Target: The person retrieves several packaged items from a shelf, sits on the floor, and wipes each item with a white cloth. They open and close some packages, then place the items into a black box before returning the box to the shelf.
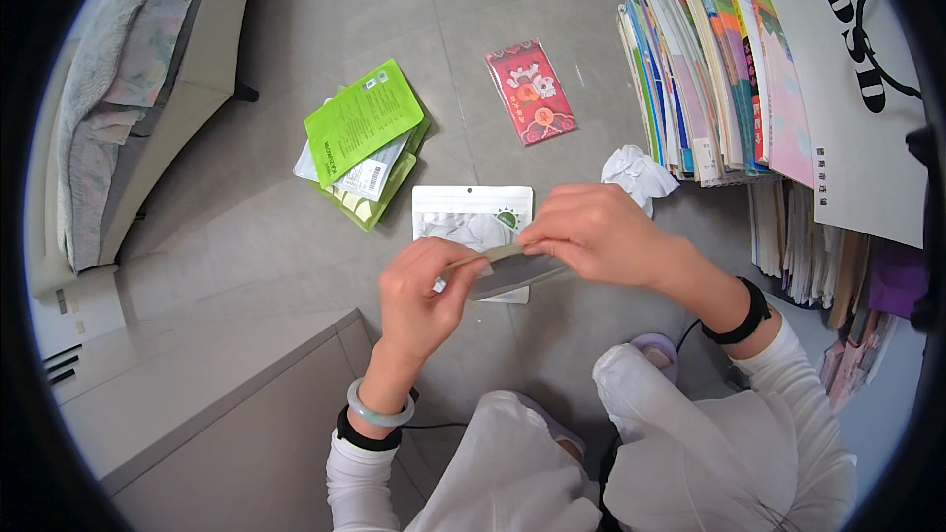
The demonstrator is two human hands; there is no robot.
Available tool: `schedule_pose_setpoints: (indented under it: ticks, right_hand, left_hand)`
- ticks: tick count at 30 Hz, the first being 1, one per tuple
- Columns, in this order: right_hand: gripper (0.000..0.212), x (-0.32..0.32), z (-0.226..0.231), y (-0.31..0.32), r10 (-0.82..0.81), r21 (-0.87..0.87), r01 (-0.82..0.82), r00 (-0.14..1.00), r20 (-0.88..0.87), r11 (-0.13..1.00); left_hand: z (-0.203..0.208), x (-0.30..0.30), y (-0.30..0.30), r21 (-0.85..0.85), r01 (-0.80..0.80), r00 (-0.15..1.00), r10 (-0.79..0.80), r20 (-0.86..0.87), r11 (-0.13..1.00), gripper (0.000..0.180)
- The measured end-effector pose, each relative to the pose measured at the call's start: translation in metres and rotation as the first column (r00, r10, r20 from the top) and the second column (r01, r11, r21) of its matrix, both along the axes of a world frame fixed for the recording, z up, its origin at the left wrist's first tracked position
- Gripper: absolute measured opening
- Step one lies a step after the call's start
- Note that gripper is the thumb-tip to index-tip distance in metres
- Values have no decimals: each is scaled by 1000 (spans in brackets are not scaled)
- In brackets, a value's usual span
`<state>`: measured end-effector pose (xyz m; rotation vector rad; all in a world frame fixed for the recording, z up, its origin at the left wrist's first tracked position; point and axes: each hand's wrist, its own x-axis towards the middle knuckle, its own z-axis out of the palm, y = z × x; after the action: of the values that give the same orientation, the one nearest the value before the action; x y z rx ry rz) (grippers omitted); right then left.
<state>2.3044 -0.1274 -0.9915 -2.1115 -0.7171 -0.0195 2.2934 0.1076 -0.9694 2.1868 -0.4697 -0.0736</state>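
Note:
Both hands are raised in front of me, pinching the top edge of a thin greyish pouch [514,278] that I see almost edge-on. Thumb and fingers of my left hand [422,294] grip its left end, and a small white bit shows by the fingertips. My right hand [593,234] pinches the right part of the same edge. What the pouch contains, if anything, is hidden. Below it on the floor lies a white zip bag [443,199] with a clear window and white contents; my hands and the pouch cover part of it.
Bright green packets [365,128] lie stacked ahead on the left. A red decorated packet [532,94] lies farther off. Crumpled white paper [639,175] sits beside upright books [690,69] and a large white paper bag [867,167]. A low cabinet [227,394] stands at left.

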Motion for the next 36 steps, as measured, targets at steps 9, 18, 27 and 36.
schedule_pose_setpoints:
  ticks: [9, 18, 27, 36]
  right_hand:
    - [4, -10, -6, 8, 63, -137, -40, 985, 162, 990]
    - [21, 18, -12, -15, -137, -113, 127, 988, -76, 985]
    - [29, 70, -122, -90, -415, 285, 898, 412, -811, 336]
    - [52, 53, -137, -80, -770, 46, 874, 450, -452, 484]
  left_hand:
    - [-11, -2, -13, 166, 173, 959, -204, 196, 971, 11]
    - [-44, 33, 9, -44, 65, 995, -61, 78, 997, 14]
    - [-154, 149, 107, 547, -588, 787, 265, 557, 596, 66]
    - [-142, 153, 134, 174, -643, 750, 568, 340, 746, 19]
